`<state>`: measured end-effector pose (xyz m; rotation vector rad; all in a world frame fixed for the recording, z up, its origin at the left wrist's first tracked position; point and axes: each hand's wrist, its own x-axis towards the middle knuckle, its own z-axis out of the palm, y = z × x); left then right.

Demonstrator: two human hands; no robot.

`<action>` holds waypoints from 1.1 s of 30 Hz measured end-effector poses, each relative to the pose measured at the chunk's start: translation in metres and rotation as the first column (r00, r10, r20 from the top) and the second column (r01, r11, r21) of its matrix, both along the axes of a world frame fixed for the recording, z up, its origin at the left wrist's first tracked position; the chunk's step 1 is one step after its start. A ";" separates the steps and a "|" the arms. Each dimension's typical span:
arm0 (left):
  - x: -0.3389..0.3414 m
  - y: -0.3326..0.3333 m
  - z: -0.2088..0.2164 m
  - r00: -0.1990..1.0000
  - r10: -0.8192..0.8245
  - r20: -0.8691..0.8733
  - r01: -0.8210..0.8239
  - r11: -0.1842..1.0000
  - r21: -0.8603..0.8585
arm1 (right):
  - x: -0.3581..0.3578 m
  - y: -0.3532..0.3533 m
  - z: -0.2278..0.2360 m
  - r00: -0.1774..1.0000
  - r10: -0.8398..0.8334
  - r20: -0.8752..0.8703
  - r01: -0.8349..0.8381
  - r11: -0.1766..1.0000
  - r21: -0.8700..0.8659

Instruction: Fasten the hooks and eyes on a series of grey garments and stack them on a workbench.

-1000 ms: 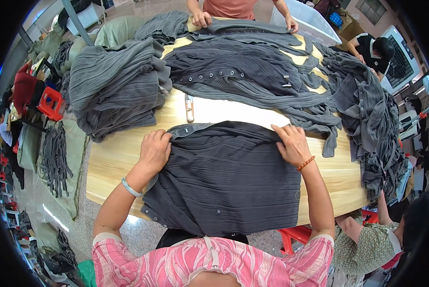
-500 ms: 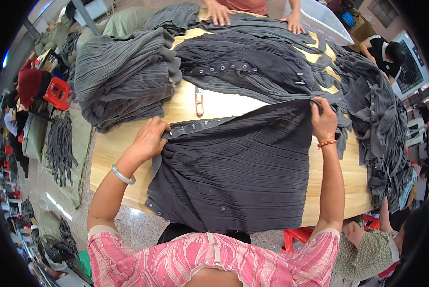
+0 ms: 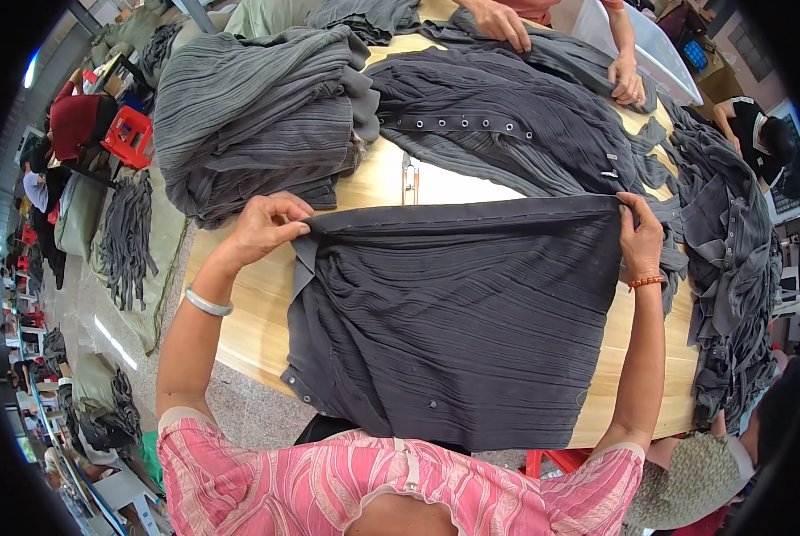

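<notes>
Dark garment [image 3: 458, 330] has straightened along its far edge; left hand [image 3: 264, 229] and right hand [image 3: 641, 237] pinch opposite ends; tension evenly.

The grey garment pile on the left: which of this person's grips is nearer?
Left. The left grip is just in front of the pile; the right grip is farther, to its right, at the upper right corner of the dark garment.

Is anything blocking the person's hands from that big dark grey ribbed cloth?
Nothing visible is: the left hand and right hand pinch the dark grey ribbed cloth at opposite ends of its far edge. The narrow orange-and-silver object lies beyond it on the pale wooden table.
</notes>
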<state>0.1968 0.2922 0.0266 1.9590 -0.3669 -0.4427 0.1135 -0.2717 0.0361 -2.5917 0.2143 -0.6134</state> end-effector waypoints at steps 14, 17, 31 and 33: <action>-0.086 0.023 0.033 0.874 -0.328 0.360 0.169 0.898 0.407 | -0.167 0.007 0.022 0.924 0.188 -0.334 -0.175 0.982 0.070; -0.113 0.013 0.034 0.806 -0.348 0.478 0.063 0.855 0.515 | -0.197 0.026 0.018 0.931 -0.042 -0.362 -0.030 0.982 -0.189; -0.076 -0.093 0.000 0.856 -0.390 0.341 0.214 0.865 0.453 | -0.118 0.056 -0.022 0.871 0.180 -0.457 -0.208 0.978 -0.010; -0.078 -0.089 -0.003 0.835 -0.426 0.347 0.238 0.850 0.470 | -0.128 0.055 -0.024 0.862 0.190 -0.470 -0.219 0.976 -0.008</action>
